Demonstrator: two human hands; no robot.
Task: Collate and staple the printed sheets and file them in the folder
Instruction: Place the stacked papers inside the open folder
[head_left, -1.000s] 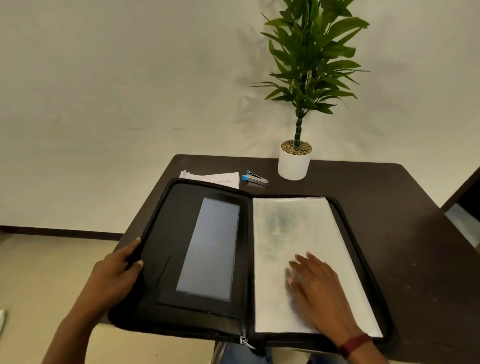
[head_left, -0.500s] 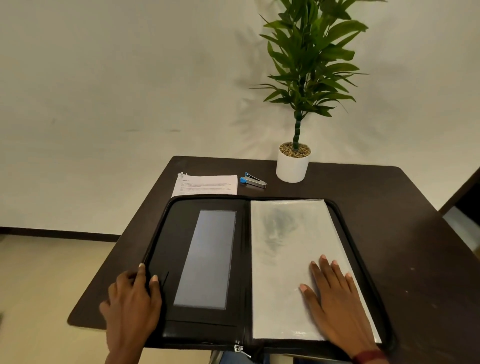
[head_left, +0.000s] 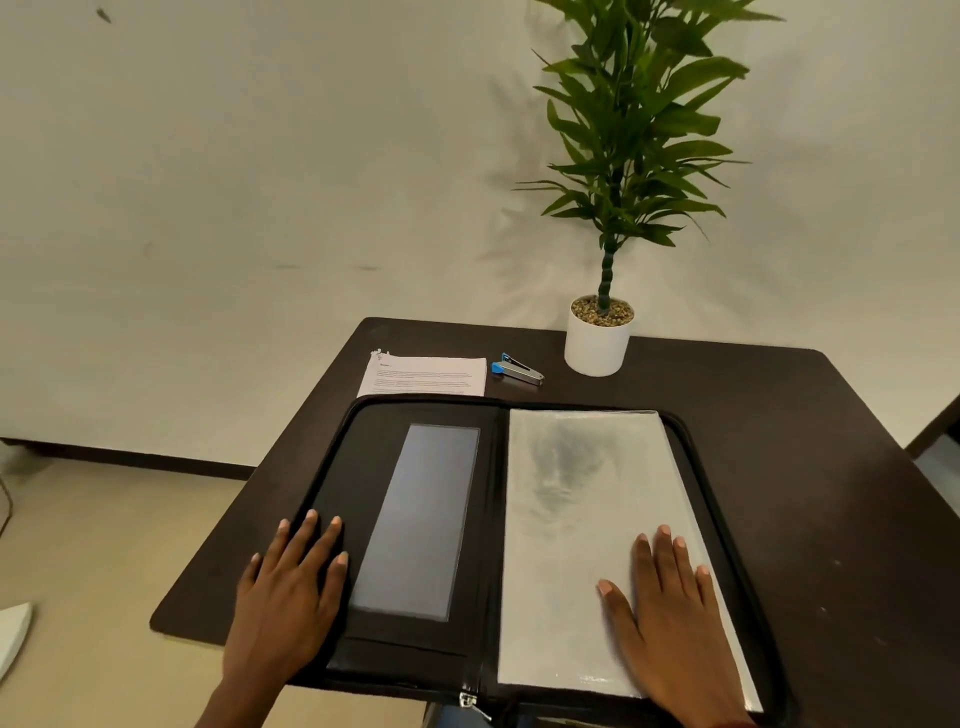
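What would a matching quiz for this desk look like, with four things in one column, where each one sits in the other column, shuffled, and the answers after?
Things
1. stapler
2. printed sheets
3. left hand
4. right hand

Places
A. flat on the silvery right side of the open folder
B. between the printed sheets and the white plant pot
C. flat on the folder's black left side
D. on the table, just beyond the folder's far left corner

Pairs: 1-B, 2-D, 3-C, 4-A
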